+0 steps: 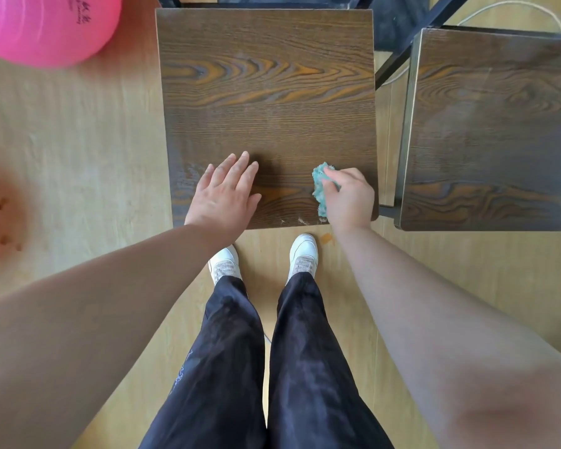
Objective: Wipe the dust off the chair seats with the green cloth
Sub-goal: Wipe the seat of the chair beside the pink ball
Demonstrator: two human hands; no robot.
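Right hand [348, 197] is down at the lower right of the middle seat [266, 92], fingers curled tight round the bunched green cloth [320, 183]. The cloth presses on the wood just beside the front edge. Left hand [224, 192] lies flat on the same seat, centre-left of the frame, fingers straight and slightly spread, holding nothing.

Progress, as I read it: this seat is mostly wiped, and its upper part looks dark and clean. But a pale dusty smear [188, 175] shows at its left edge beside the left hand, and light specks [300, 221] sit along the front edge next to the cloth. The right seat [493, 124] looks hazy all over, so I'd call that one not yet done.

Room now: the cloth is near the seat's lower right corner, with little wood left that way. There's plenty open leftward and up the frame. A narrow gap and a black frame [402, 58] part the two seats. The pink ball [46, 27], upper left, is well apart.
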